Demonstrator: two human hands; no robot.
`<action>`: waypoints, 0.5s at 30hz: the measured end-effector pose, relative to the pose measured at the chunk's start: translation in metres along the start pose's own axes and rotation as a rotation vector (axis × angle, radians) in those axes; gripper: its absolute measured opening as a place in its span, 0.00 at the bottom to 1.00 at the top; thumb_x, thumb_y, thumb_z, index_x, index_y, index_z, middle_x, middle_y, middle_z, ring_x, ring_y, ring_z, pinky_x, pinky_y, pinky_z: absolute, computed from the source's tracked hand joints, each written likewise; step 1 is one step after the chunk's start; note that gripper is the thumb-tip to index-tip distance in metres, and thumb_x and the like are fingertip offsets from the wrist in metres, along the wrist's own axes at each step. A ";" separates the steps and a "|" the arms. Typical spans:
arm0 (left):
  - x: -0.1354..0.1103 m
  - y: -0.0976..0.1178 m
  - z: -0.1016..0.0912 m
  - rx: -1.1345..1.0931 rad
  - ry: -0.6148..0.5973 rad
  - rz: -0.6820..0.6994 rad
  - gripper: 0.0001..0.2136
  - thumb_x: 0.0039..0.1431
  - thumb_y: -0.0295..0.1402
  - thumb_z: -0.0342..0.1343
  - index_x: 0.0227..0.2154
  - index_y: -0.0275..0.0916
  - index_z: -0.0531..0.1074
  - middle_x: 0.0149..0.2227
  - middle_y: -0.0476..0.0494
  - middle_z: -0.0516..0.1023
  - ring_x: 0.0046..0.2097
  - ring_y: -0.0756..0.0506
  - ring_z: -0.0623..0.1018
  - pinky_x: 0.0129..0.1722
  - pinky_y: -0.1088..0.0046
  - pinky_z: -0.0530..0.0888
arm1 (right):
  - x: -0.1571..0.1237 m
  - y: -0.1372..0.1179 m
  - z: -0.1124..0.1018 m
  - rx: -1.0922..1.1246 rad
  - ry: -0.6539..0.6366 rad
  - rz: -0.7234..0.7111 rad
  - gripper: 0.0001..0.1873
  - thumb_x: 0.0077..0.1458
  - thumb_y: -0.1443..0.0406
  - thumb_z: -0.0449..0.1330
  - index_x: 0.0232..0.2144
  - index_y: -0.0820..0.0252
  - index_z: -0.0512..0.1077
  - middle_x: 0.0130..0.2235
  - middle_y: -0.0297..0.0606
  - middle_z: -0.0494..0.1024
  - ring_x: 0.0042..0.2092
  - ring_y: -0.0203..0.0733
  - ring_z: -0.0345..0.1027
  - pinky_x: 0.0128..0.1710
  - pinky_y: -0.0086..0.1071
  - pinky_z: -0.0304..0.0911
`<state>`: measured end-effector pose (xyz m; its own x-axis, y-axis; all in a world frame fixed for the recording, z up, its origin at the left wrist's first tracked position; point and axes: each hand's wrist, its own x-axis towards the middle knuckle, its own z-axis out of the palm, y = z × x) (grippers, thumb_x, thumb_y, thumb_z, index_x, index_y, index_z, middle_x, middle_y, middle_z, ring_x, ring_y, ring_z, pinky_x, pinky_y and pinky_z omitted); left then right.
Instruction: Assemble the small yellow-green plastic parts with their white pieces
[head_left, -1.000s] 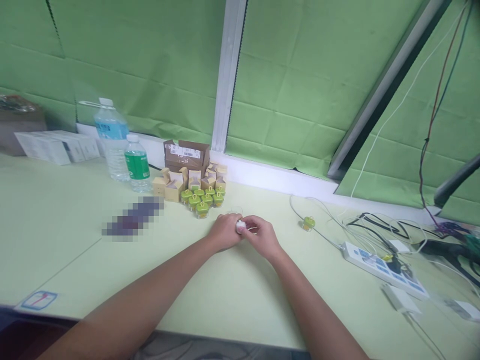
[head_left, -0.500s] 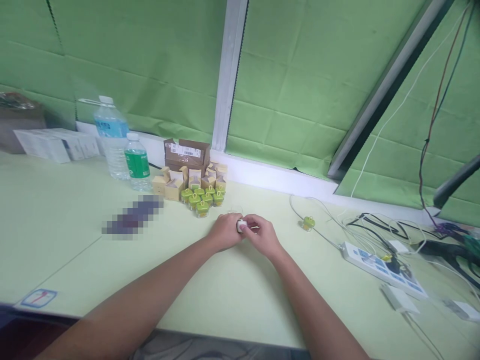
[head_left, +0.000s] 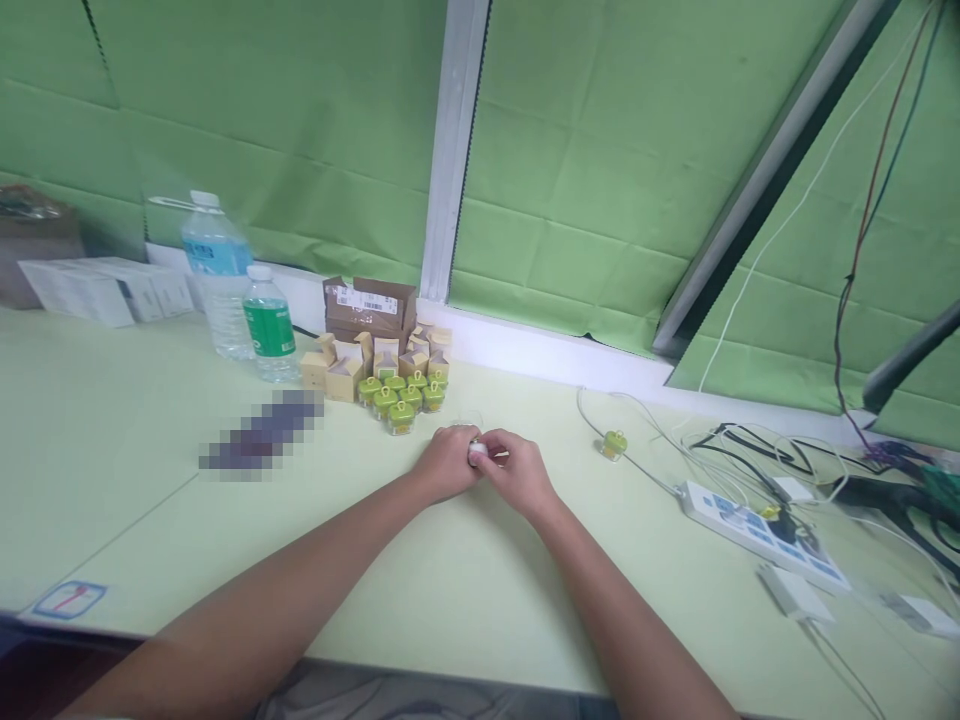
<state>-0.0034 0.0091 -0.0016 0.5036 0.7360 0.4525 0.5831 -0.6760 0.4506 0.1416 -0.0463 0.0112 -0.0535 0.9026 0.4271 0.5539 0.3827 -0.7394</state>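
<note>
Little has changed: left hand (head_left: 448, 462) and right hand (head_left: 517, 472) still pinch the small white object (head_left: 477, 451) together (above the pale green tabletop (head_left: 450, 590)).

We held a small white object (head_left: 477, 451), mostly hidden, pinched between the fingertips of both our hands, low over the pale green table near its middle.

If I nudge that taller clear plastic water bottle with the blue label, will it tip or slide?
The taller clear plastic water bottle stands upright, tall and narrow, so a high push probably tips it. It looks largely full, so likely heavy. Its neighbour, the smaller green-labelled bottle, might get knocked.
</note>
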 end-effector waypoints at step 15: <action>0.003 0.004 0.001 -0.272 0.127 0.016 0.06 0.49 0.30 0.58 0.32 0.40 0.71 0.33 0.48 0.76 0.34 0.46 0.73 0.33 0.72 0.67 | 0.012 0.023 -0.010 0.421 0.157 0.301 0.23 0.43 0.52 0.69 0.36 0.60 0.70 0.33 0.38 0.78 0.36 0.42 0.74 0.40 0.38 0.72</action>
<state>0.0008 0.0084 0.0009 0.4175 0.7262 0.5461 0.3748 -0.6851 0.6246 0.1618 -0.0290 0.0043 0.1991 0.9566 0.2130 0.1431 0.1866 -0.9720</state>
